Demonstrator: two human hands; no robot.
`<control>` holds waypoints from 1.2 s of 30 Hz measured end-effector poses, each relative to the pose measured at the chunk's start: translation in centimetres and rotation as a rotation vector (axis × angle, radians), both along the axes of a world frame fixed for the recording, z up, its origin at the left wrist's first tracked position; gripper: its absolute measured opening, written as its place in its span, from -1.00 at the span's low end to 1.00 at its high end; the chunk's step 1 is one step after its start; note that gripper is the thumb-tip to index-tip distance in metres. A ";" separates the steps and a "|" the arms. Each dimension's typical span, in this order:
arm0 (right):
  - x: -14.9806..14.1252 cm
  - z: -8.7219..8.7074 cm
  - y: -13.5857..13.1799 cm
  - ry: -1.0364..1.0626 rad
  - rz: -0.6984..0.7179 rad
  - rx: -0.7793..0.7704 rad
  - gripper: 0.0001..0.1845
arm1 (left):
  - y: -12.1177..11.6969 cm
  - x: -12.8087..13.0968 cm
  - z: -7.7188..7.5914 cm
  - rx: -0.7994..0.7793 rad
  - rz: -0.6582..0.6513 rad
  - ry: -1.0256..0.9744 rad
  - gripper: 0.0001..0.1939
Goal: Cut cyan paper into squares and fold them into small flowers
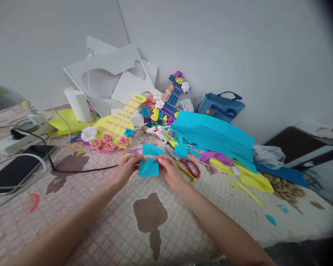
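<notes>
A small piece of turquoise paper (148,168) is held up between both my hands. My left hand (130,166) pinches its upper left edge, and my right hand (168,168) grips its upper right edge. Just behind it lies another turquoise piece (152,149); whether the two are joined I cannot tell. Right of my right hand are red-handled scissors (192,168) and a yellow-handled pair (187,173), partly covered by the hand. A small turquoise square (181,150) lies behind them.
A yellow paper guitar (115,127) with paper flowers leans at the back. A white glue gun (159,133) lies behind my hands. Large turquoise paper sheets (216,136) cover the right side. At left are a phone (19,166), cables and a power strip (13,142). Peanuts (283,186) lie far right.
</notes>
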State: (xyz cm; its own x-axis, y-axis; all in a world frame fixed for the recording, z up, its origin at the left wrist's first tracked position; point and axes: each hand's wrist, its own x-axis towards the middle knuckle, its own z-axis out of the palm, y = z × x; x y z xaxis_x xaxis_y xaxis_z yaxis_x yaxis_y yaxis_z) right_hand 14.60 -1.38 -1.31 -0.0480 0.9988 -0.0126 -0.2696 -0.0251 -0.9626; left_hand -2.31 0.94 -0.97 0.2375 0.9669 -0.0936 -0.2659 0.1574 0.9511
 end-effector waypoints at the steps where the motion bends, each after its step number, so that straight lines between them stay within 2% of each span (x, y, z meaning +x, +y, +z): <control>1: 0.0 -0.1 -0.1 -0.035 -0.007 0.019 -0.85 | -0.1 0.0 0.0 -0.003 0.009 0.027 -0.76; 5: -0.1 -0.4 -0.4 -0.227 -0.022 0.141 -0.83 | -0.5 0.2 -0.2 -0.023 -0.011 0.142 -0.49; 7: -0.1 -0.5 -0.4 -0.236 -0.013 0.152 -0.77 | -0.4 0.1 -0.4 -0.037 -0.039 0.134 -0.43; 9: -0.1 -0.5 -0.4 -0.200 0.007 0.111 -0.71 | -0.2 0.1 -0.6 -0.026 -0.056 0.110 -0.45; 14: 0.0 -0.8 -0.2 -0.185 0.091 -0.035 -0.71 | -0.1 0.0 -0.2 0.041 -0.113 0.147 -0.56; 20: -0.2 -0.9 -0.4 -0.254 0.099 0.001 -0.69 | -0.7 0.0 0.1 0.081 -0.088 0.297 -0.64; 27: 0.1 -0.6 -0.5 -0.285 0.159 -0.001 -0.68 | -0.6 -0.1 0.1 0.103 -0.132 0.339 -0.62; 31: 0.1 -0.6 -0.4 -0.273 0.168 0.003 -0.65 | -0.6 -0.1 -0.2 0.155 -0.116 0.382 -0.62; 36: 0.5 -0.6 -0.2 -0.300 0.189 0.004 -0.64 | -0.4 -0.2 -0.1 0.077 -0.112 0.335 -0.63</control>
State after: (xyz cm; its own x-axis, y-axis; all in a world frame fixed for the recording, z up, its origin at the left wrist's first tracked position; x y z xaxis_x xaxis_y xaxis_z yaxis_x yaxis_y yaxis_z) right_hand 15.07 -1.58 -1.86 -0.2267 0.9726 -0.0507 0.0347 -0.0439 -0.9984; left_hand -2.51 0.51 -1.08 0.3105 0.9440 -0.1121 0.0773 0.0925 0.9927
